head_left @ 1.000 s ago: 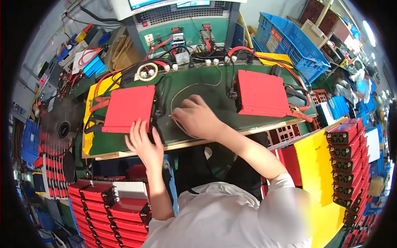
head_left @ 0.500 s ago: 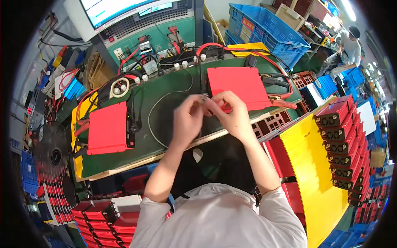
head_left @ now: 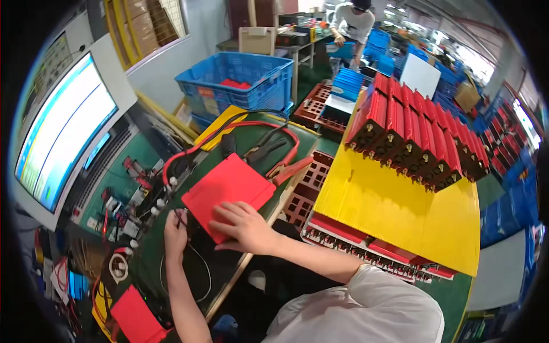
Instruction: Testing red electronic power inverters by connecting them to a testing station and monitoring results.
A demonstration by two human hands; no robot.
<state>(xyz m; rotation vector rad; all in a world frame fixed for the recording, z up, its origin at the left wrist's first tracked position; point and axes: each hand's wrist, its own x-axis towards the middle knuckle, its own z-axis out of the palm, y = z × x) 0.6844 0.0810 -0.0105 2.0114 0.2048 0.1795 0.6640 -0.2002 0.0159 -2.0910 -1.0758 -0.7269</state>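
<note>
My right hand point(head_left: 245, 227) rests on the near part of a flat red metal case point(head_left: 229, 186), its fingers spread. At the case's left edge, my left hand point(head_left: 175, 233) is closed, fingertips pinched on what looks like a black cable point(head_left: 182, 216); its end is hidden. A red clamp point(head_left: 291, 169) and a black clamp point(head_left: 266, 151) lie against the far right side of the case. Beside my left forearm, a thin pale wire point(head_left: 209, 280) curves over the bench. A second red case point(head_left: 137, 314) lies at the lower left.
A screen point(head_left: 68, 137) stands at the left above a green test panel point(head_left: 108, 194). Behind the bench is a blue crate point(head_left: 240, 86). On the right, rows of red cases point(head_left: 400, 128) stand on a yellow sheet point(head_left: 394, 211). Another person point(head_left: 351, 28) works at the back.
My view has swung to the right. My hands, together in front of the red case before, have parted: the right now lies on the case, the left is at its left edge.
</note>
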